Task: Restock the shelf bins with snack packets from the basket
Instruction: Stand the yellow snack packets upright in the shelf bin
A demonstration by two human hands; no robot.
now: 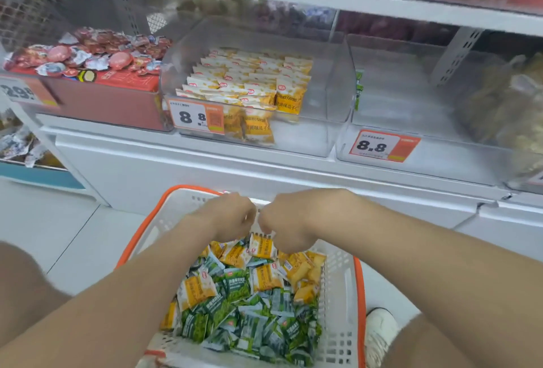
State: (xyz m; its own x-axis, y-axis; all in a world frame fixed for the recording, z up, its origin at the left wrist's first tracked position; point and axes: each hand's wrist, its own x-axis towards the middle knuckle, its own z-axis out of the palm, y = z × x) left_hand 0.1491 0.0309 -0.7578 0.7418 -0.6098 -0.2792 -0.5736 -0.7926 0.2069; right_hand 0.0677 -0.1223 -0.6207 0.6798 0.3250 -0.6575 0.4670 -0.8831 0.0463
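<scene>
A white basket with an orange rim stands on the floor in front of me, heaped with green snack packets and yellow snack packets. Both my hands hover over its far end, knuckles almost touching. My right hand has its fingers curled down and pinches a yellow packet that hangs below it. My left hand is curled too; its fingertips are hidden, so I cannot see whether it holds anything. Above, a clear shelf bin holds rows of yellow packets.
To the right, a clear bin with an 8.8 price tag holds a single green packet at its left wall. A red bin of round sweets stands at the left. A white shelf base sits behind the basket; my shoe is beside it.
</scene>
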